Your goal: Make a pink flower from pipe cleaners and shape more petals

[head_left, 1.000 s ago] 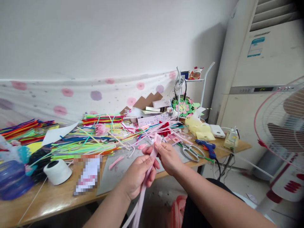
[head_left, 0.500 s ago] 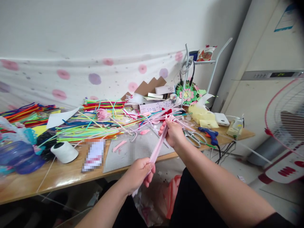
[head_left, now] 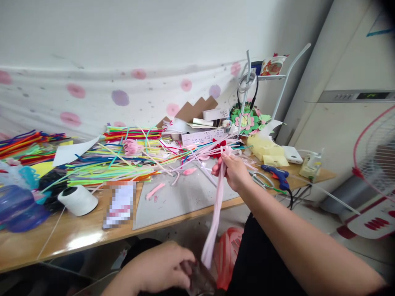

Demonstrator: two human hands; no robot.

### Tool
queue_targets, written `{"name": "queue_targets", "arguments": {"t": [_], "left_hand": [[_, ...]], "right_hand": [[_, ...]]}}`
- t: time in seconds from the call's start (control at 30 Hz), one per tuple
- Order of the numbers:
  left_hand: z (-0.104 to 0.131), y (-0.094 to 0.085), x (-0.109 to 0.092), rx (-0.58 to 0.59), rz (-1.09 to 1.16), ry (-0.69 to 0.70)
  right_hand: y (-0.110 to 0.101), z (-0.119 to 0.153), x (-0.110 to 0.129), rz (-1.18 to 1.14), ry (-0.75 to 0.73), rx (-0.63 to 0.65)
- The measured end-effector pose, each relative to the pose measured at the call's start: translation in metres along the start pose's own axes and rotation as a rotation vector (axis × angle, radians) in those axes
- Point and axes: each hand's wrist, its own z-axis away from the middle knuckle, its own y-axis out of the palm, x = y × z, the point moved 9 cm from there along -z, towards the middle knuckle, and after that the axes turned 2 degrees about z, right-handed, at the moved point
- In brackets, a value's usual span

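My right hand [head_left: 233, 168] is closed around the top of a bundle of pale pink pipe cleaners [head_left: 216, 213], in front of the table's edge. The bundle hangs down at a slight slant, its lower end loose. Lower down, my left hand [head_left: 168, 265] is apart from the bundle, thumb and fingers parted and partly curled. A brownish, blurred thing [head_left: 200, 279] lies beside those fingers; I cannot tell what it is or whether they touch it. Behind my right hand are a red bow-like piece [head_left: 218, 144] and scattered pipe cleaners. Scissors [head_left: 261, 179] lie to its right.
A grey mat [head_left: 182, 205] covers part of the wooden table [head_left: 77, 236]. Bundles of coloured pipe cleaners [head_left: 114, 172] and a white thread cone [head_left: 78, 200] are at left. A blue glue gun [head_left: 277, 174] lies at right, near a fan [head_left: 375, 152]. Something coral-coloured [head_left: 226, 246] is below.
My left hand has let go of the pipe cleaners and moved down and left. The bundle's lower end now hangs freely, while my right hand still grips the top. The view has shifted slightly.
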Motion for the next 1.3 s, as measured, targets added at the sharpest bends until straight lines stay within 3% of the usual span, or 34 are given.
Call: {"name": "queue_targets", "arguments": {"t": [0.03,0.07,0.2,0.23,0.33,0.4,0.67,1.03,1.13,1.27,1.3], "left_hand": [[0.002,-0.009,-0.007,0.018,-0.039,0.016],[0.001,-0.026,-0.017,-0.043,-0.031,0.051],[-0.012,-0.113,-0.065,-0.609,0.349,0.268],[-0.019,-0.126,-0.075,-0.687,0.46,0.356],[-0.061,-0.128,-0.094,-0.519,0.635,0.478],[-0.08,-0.13,-0.094,-0.496,0.68,0.496],[-0.118,-0.14,-0.082,-0.383,0.755,0.4],[-0.117,-0.165,-0.044,-0.656,0.808,0.34],[-0.117,-0.169,-0.037,-0.698,0.866,0.357],[-0.122,-0.175,-0.031,-0.706,1.014,0.409],[-0.123,-0.177,-0.028,-0.72,1.029,0.412]], "right_hand": [[0.004,0.003,-0.002,0.019,-0.001,0.032],[0.01,0.006,-0.005,0.051,0.003,0.081],[0.044,0.021,-0.024,0.328,-0.013,0.352],[0.048,0.022,-0.028,0.401,-0.03,0.391],[0.052,0.014,-0.034,0.522,-0.052,0.423],[0.05,0.004,-0.035,0.558,-0.05,0.439],[0.041,-0.021,-0.04,0.581,0.052,0.516],[0.057,-0.045,-0.065,0.706,-0.152,0.402],[0.058,-0.05,-0.062,0.783,-0.194,0.382],[0.052,-0.055,-0.053,1.027,-0.209,0.515],[0.045,-0.06,-0.045,1.062,-0.239,0.47]]}}
